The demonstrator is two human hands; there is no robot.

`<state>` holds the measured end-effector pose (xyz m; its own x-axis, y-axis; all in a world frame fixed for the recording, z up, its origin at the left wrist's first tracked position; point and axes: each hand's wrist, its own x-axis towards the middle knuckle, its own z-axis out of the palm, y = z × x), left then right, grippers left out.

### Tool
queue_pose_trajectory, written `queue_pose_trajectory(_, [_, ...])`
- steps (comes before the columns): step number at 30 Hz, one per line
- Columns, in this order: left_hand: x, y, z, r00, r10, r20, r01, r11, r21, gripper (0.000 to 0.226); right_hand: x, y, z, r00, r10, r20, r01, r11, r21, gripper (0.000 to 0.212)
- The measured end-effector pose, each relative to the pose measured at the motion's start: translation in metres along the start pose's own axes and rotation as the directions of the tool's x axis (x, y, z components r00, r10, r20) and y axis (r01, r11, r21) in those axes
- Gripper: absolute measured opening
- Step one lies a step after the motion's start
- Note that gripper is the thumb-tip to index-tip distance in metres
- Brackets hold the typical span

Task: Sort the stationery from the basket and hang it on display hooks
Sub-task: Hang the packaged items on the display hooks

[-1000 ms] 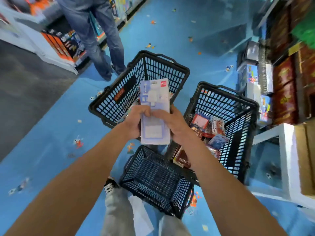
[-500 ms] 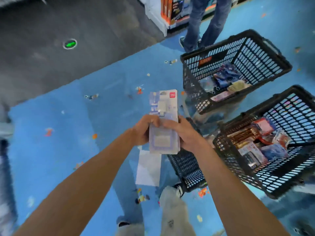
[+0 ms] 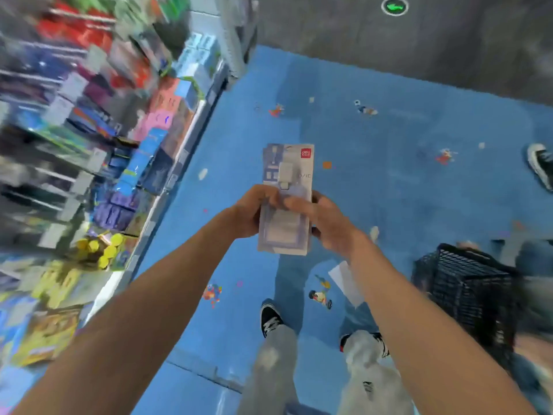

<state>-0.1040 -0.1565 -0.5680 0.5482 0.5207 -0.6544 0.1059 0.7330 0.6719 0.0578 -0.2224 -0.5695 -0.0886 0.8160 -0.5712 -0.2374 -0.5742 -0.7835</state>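
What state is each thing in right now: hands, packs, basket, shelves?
Stationery packs, stacked, held upright between both hands.
Left hand, gripping the stack's left edge.
Right hand, gripping its right edge.
Black basket, standing on the floor; contents hidden.
Display shelves, stocked, blurred.

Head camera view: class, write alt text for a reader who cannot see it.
A left hand and right hand grip a small stack of carded stationery packs above a blue floor. Blurred shelves of goods stand at left; a black basket sits at lower right.
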Motion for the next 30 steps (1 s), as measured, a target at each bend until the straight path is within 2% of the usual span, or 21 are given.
queue_pose_trajectory(4, [-0.07,-0.004,-0.105,0.971,0.06,-0.231,-0.103,0.979,-0.178,0.072,0.046,-0.01,0.121,0.998,-0.034,0.044,0.041,0.984,-0.173,0.066])
queue_pose_trajectory(7, [-0.125,0.003,-0.157,0.927,0.179,-0.331,-0.276,0.921,-0.275,0.062,0.058,-0.03,0.208,0.985,-0.129,0.117,0.16,0.934,-0.319,0.067])
queue_pose_trajectory(9, [-0.163,0.015,-0.184,0.901,0.267,-0.342,-0.373,0.879,-0.297,0.062,0.058,-0.047,0.258,0.961,-0.17,0.217,0.24,0.903,-0.357,0.056])
queue_pose_trajectory(12, [-0.209,0.044,-0.215,0.849,0.341,-0.404,-0.473,0.83,-0.294,0.072,0.056,-0.082,0.316,0.895,-0.223,0.386,0.365,0.864,-0.347,0.027])
queue_pose_trajectory(14, [-0.237,0.071,-0.227,0.8,0.347,-0.49,-0.529,0.793,-0.302,0.062,0.056,-0.11,0.346,0.831,-0.233,0.505,0.44,0.831,-0.342,0.027])
queue_pose_trajectory(16, [-0.263,0.103,-0.231,0.75,0.383,-0.539,-0.589,0.758,-0.282,0.046,0.055,-0.142,0.374,0.756,-0.23,0.612,0.519,0.781,-0.347,0.037])
queue_pose_trajectory(18, [-0.286,0.133,-0.232,0.708,0.419,-0.569,-0.634,0.731,-0.251,0.045,0.057,-0.172,0.398,0.698,-0.252,0.671,0.585,0.741,-0.33,0.046])
queue_pose_trajectory(21, [-0.309,0.177,-0.231,0.638,0.459,-0.618,-0.68,0.713,-0.172,0.038,0.064,-0.215,0.423,0.627,-0.288,0.723,0.633,0.73,-0.258,0.037])
queue_pose_trajectory(24, [-0.322,0.214,-0.231,0.532,0.478,-0.699,-0.698,0.714,-0.043,0.017,0.074,-0.26,0.437,0.571,-0.253,0.781,0.618,0.759,-0.206,0.027])
queue_pose_trajectory(26, [-0.328,0.236,-0.232,0.493,0.475,-0.729,-0.677,0.735,0.02,0.016,0.08,-0.29,0.442,0.525,-0.25,0.813,0.629,0.758,-0.172,0.023])
queue_pose_trajectory(28, [-0.33,0.257,-0.229,0.448,0.452,-0.771,-0.637,0.767,0.08,0.025,0.087,-0.319,0.444,0.501,-0.23,0.835,0.617,0.771,-0.158,0.038])
queue_pose_trajectory(30, [-0.33,0.277,-0.217,0.359,0.471,-0.805,-0.634,0.756,0.159,0.04,0.098,-0.342,0.45,0.482,-0.21,0.851,0.593,0.793,-0.14,0.033])
